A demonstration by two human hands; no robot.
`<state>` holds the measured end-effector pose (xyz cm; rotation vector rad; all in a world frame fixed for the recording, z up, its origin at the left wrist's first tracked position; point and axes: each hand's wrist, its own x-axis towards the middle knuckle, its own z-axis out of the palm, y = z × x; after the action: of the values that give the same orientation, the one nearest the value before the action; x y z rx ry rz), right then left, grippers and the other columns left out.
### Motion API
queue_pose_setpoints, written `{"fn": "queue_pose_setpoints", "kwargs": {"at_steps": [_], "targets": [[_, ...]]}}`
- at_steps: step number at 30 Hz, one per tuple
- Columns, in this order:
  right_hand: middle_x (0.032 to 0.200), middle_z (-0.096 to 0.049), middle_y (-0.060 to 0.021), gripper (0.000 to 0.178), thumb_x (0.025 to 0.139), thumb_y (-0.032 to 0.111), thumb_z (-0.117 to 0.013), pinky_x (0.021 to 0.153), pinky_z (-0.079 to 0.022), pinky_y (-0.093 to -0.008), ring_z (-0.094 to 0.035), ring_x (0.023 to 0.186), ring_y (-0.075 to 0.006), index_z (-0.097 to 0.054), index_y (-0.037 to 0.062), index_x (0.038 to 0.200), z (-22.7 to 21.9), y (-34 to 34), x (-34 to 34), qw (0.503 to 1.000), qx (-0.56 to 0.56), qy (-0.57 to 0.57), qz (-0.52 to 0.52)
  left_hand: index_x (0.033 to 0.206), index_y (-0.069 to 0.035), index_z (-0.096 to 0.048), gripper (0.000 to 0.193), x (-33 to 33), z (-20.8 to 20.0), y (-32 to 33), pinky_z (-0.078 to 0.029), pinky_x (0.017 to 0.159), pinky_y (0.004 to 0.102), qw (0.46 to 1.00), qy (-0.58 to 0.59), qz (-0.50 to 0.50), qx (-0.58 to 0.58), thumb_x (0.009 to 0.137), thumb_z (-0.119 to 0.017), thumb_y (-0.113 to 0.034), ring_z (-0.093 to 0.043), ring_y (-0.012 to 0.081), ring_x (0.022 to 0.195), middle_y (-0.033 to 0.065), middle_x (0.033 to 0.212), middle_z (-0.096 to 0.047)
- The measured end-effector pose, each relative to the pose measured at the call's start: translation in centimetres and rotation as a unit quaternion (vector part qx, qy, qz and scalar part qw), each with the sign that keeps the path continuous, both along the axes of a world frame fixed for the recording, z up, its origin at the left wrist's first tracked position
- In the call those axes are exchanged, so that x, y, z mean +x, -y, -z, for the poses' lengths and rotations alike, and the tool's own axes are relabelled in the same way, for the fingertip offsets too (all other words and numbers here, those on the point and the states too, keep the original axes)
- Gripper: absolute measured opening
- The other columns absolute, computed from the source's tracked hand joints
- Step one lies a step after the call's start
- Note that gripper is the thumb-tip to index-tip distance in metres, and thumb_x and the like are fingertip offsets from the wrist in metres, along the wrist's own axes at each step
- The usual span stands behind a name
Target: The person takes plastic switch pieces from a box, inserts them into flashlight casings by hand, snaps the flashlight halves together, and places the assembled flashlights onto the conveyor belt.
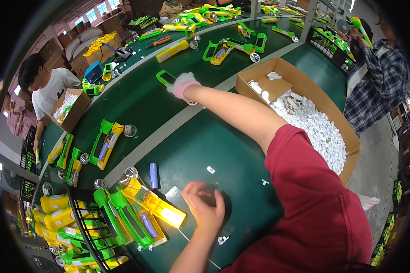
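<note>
My right hand (184,86), in a white and pink glove, reaches far out over the dark green conveyor belt (141,98). Its fingers are at the near end of a green flashlight casing (165,78) with a dark panel; the fingertips are partly hidden. Over the near worktop (241,182), my bare left hand (204,204) is open, fingers curved and thumb apart, with nothing in it. Left of it lie an opened yellow flashlight body (161,207), green casing halves (131,218) and a purple battery cylinder (154,175).
A cardboard box (351,145) of small white parts stands at right. A black wire basket (84,227) holds yellow and green flashlights at lower left. Opened flashlights (105,144) lie along the belt. One person (54,86) works at left, another (378,68) at right.
</note>
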<state>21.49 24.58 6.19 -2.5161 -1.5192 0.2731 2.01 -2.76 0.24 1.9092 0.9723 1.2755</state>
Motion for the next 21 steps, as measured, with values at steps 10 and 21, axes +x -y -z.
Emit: {"fn": "queue_pose_setpoints", "kwargs": {"at_steps": [10, 21], "targets": [[0.114, -0.053, -0.0112, 0.083, 0.068, 0.066, -0.057, 0.082, -0.047, -0.0295, -0.054, 0.107, -0.0180, -0.048, 0.0008, 0.118, 0.0, -6.7, 15.1, 0.933, 0.040, -0.042, 0.355, 0.097, 0.000, -0.045, 0.034, -0.7, 0.4, -0.6, -0.044, 0.056, 0.0219, 0.998, -0.056, 0.010, 0.000, 0.067, -0.059, 0.009, -0.047, 0.0182, 0.082, 0.0138, 0.099, -0.041], [0.123, -0.046, -0.0164, 0.054, 0.089, 0.032, -0.045, 0.082, -0.046, -0.0433, -0.056, 0.100, -0.0280, -0.034, 0.0005, 0.130, 5.1, -15.8, 20.4, 0.842, 0.115, 0.032, 0.526, 0.099, 0.000, -0.048, 0.033, -0.3, -1.0, -1.9, -0.038, 0.058, 0.0290, 0.999, -0.030, 0.028, -0.018, 0.069, -0.059, 0.009, -0.046, 0.0220, 0.067, 0.0151, 0.090, -0.050]]}}
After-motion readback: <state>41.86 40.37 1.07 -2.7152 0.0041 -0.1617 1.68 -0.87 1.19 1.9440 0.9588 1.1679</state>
